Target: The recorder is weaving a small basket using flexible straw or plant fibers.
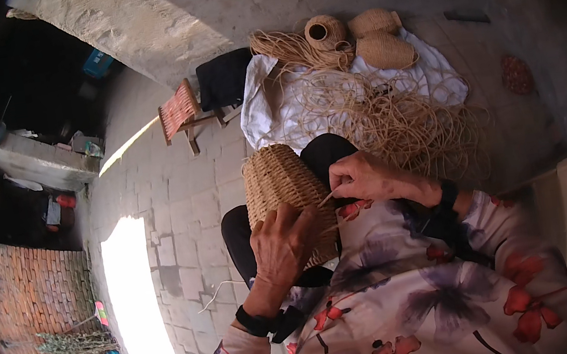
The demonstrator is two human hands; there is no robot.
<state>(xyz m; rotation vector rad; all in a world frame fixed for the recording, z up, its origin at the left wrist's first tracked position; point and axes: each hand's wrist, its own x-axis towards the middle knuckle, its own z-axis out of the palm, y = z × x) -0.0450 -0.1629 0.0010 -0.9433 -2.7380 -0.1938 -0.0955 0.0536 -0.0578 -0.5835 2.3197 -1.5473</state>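
Note:
A tan woven basket [277,176] rests on my lap between my knees, its side facing up. My left hand [284,241] lies over the basket's near part, fingers curled against the weave; whether a strand is in them is hidden. Just right of the basket, my right hand [371,177] pinches a thin cord strand [330,196] between thumb and fingers. That strand runs toward the basket beside my left hand. Black bands circle both my wrists.
Ahead, a white cloth [273,116] carries a tangle of loose cord [399,116]. Several finished woven vessels [385,50] sit at its far edge, near a cord bundle [283,49]. A folding stool [178,110] stands left of them. A brick wall [29,288] is at far left.

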